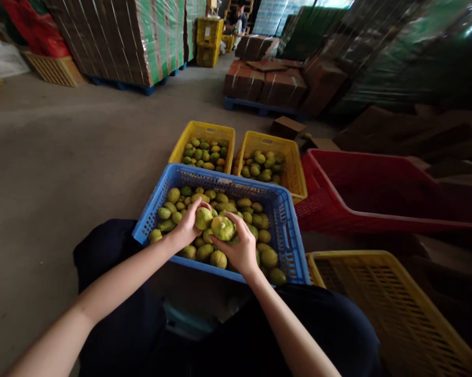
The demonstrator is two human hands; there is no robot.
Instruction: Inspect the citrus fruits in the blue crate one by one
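Observation:
My left hand (189,226) is closed round a yellow-green lemon (203,218), its fingers behind the fruit. Close beside it, my right hand (240,245) grips a larger, bumpy lemon (223,228) between thumb and fingers, with the nippled end facing me. Both hands are over a blue plastic crate (296,246), which holds many green and yellow lemons (218,259). The crate sits in front of my knees. Parts of the fruit beneath are hidden by my hands.
Behind the blue crate stand two yellow crates of lemons, one left (232,141) and one right (299,175). A red bin (338,201) is at the right, with a yellow crate (349,255) nearer me. Cartons on a pallet (244,104) and a person (240,18) are farther back.

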